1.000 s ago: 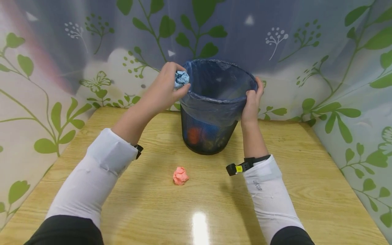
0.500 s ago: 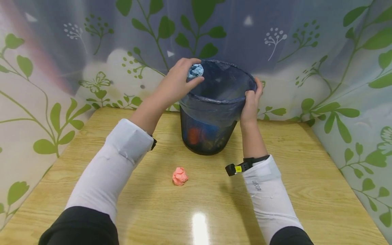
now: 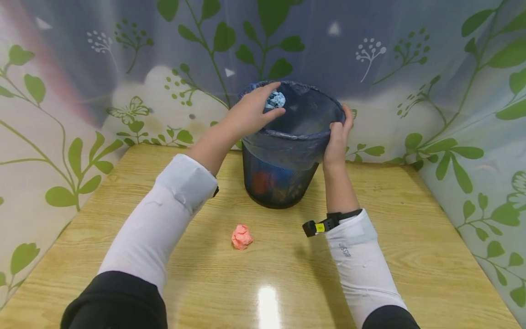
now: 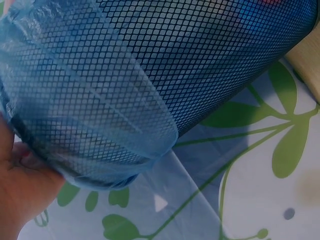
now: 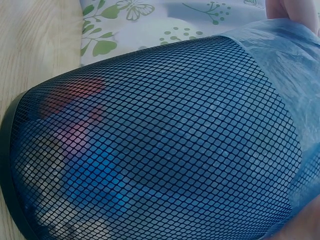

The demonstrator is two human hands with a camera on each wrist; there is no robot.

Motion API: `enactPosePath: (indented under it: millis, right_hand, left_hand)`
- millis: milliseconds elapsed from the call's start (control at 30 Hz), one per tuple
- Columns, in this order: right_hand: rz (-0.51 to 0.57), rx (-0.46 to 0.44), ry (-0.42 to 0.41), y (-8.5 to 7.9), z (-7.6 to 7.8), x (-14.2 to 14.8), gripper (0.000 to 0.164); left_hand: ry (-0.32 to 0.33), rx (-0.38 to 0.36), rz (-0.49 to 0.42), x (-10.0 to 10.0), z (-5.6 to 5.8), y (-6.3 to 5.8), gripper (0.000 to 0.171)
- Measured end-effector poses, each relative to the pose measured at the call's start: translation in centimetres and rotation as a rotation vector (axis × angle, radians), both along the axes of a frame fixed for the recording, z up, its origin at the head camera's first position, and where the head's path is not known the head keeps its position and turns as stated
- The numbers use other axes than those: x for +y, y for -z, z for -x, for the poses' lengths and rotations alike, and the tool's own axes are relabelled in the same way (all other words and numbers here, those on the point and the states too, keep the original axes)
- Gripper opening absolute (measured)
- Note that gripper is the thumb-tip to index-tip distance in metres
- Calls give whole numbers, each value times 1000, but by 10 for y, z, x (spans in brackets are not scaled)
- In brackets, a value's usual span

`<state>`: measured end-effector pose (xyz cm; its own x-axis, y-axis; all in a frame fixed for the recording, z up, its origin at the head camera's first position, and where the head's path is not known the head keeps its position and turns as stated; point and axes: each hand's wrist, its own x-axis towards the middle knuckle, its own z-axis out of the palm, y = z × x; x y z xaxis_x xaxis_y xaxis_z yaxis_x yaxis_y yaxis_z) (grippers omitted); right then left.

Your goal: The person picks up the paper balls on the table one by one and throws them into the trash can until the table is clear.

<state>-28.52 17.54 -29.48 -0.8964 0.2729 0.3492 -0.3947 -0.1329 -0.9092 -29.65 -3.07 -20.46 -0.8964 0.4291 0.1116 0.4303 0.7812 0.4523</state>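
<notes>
My left hand [image 3: 254,108] is over the left side of the bin's mouth, holding a crumpled light-blue paper ball [image 3: 275,99] between fingers and thumb. The black mesh waste bin [image 3: 279,176] stands on the table, lined with a translucent blue bag [image 3: 291,148] folded over its rim. Gripping the right rim is my right hand [image 3: 338,141], thumb in front. A pink crumpled paper ball [image 3: 241,237] lies on the table before the bin. In the left wrist view, a hand [image 4: 30,190] shows beside the lined rim; the paper ball is hidden there.
Coloured bits of rubbish [image 5: 95,175] show through the mesh low in the bin. A leaf-patterned curtain [image 3: 164,55] hangs behind and at both sides of the wooden table [image 3: 394,246]. The bin stands near the table's back edge.
My left hand has carried the blue paper ball rightward from outside the left rim to over the bin's mouth, its fingers now spread slightly wider. My right hand stays on the rim.
</notes>
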Motion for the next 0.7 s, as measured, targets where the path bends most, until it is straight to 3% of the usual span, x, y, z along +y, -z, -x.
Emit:
enactPosePath:
  millis: [400, 700]
  right_hand:
    - [12, -1, 11, 1, 0, 1, 62]
    - [-5, 3, 11, 1, 1, 0, 62]
  left_hand:
    - [-4, 40, -13, 6, 2, 4, 77]
    - [-45, 97, -30, 2, 1, 6, 84]
